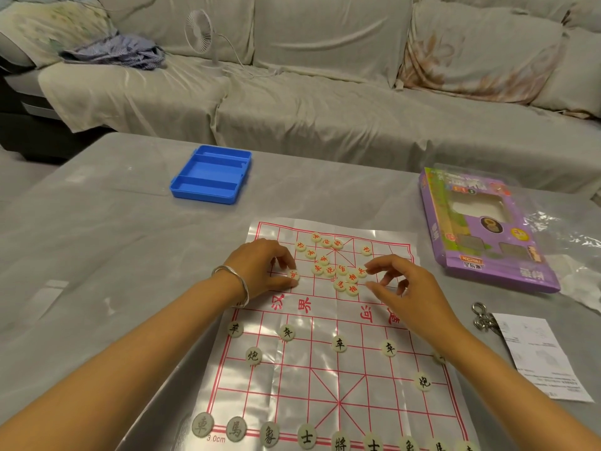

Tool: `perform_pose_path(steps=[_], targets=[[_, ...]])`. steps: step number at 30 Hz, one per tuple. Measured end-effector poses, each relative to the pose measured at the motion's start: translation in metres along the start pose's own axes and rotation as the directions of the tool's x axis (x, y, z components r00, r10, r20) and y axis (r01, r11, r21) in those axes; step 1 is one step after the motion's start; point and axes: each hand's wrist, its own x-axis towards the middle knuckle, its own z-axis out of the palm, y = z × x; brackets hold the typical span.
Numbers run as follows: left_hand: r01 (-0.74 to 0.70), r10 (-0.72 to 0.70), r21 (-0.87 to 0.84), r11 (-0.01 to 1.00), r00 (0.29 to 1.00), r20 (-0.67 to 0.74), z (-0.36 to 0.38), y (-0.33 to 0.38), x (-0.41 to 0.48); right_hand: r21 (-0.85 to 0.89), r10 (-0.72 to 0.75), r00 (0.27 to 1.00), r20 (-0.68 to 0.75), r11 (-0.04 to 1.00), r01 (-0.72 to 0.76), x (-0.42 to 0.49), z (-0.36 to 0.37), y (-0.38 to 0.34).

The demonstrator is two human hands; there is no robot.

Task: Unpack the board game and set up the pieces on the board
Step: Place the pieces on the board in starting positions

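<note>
Nearer me than both hands, black pieces [339,344] stand placed on the board [292,379]; my left hand [260,268] pinches one red piece [293,274], my right hand [406,288], fingers parted, reaches the unsorted red heap [329,270] between them, so roughly half done.

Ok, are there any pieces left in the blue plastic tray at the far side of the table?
No, all three compartments of the blue plastic tray show only bare blue bottoms.

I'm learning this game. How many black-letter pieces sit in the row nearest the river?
5: far-left piece, second, middle, fourth, and a fifth half hidden by the right forearm.
</note>
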Motion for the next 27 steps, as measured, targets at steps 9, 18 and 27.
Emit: perform_pose_path(steps=[9,18,27], targets=[[0.016,-0.016,0.012,1.0,1.0,-0.016,0.002,-0.002,0.001,-0.002,0.039,0.997,-0.067,0.999,-0.039,0.0,-0.007,0.011],[-0.29,0.259,0.267,0.919,0.955,0.148,0.002,0.031,-0.01,-0.313,-0.014,0.949,0.315,0.942,0.118,-0.004,-0.011,0.024],[-0.368,0.232,0.294,0.882,0.883,0.409,0.035,0.061,-0.012,-0.486,-0.024,0.907,0.42,0.838,0.247,0.006,-0.008,0.028]])
